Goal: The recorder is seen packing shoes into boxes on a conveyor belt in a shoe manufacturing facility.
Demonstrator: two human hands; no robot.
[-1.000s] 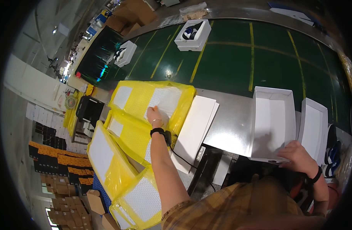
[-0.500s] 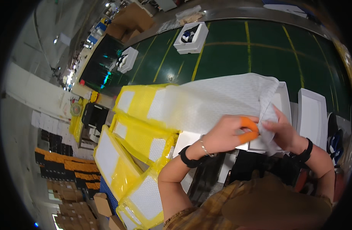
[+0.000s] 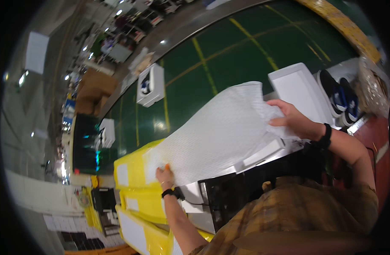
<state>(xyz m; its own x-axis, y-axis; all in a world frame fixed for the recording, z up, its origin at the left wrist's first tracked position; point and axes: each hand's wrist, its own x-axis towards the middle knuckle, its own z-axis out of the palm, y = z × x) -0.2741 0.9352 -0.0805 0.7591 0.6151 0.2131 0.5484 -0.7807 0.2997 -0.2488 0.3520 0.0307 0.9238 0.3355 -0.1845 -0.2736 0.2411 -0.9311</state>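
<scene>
"My view?"
"Workroom; green surface beyond the left hand and right hand, fingers closed on the white sheet stretched between. I see footwear in a white box past the left."

White sheet, yellow wrapping, dark green belt.
The sheet carries a fine, repeating pattern; the wrapping shows white panels; the belt bears yellow lines. The shallow box part is plain white, the shoes black and blue, the shirt brown plaid, the wristbands black.
</scene>
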